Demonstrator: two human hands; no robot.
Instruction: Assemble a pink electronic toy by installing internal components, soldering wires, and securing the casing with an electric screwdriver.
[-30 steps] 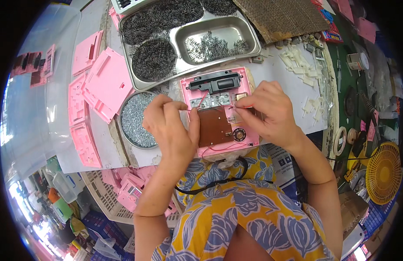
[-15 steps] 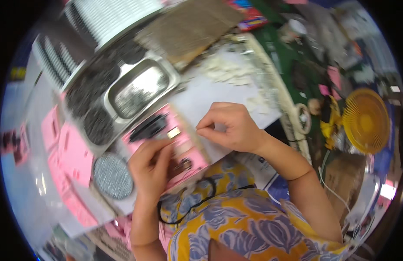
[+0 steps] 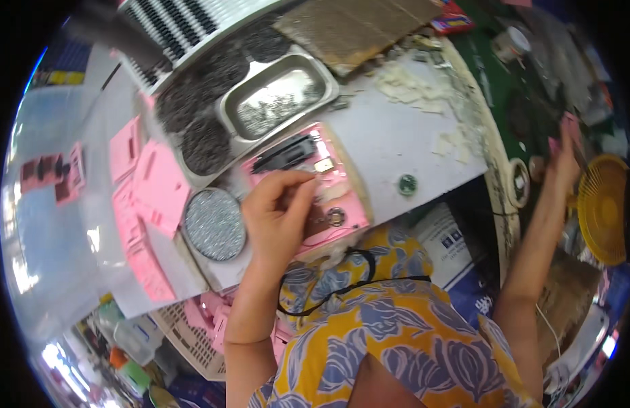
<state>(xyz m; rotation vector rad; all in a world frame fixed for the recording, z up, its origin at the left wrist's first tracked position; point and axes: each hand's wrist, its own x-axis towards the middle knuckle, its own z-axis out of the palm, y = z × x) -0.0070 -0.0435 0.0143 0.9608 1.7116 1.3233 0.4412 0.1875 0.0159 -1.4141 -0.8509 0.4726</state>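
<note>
My left hand (image 3: 277, 211) rests over a pink plastic panel (image 3: 362, 216), its thumb and fingers pinched together; whatever is between them is too small to make out. The panel carries a long black part (image 3: 284, 155), a small gold-white block (image 3: 324, 165) and a round metal part (image 3: 336, 217), with a thin dark wire near its lower edge. Far off to the right, my right hand (image 3: 565, 166) reaches out at arm's length to a small pink piece (image 3: 571, 126). Its fingers are too small and unclear to read.
A metal tray (image 3: 332, 83) of small shiny bits stands behind the panel, beside dark piles of small parts (image 3: 206, 146). A round dish of silvery bits (image 3: 215, 224) and pink panels (image 3: 155, 180) lie left. On the right are a green disc (image 3: 407, 184), tape roll (image 3: 517, 182) and yellow basket (image 3: 604, 211).
My right hand has left the panel's right side and swung far right to the pink piece. The green disc now shows. My left hand stays at the panel; the whole view has shifted.
</note>
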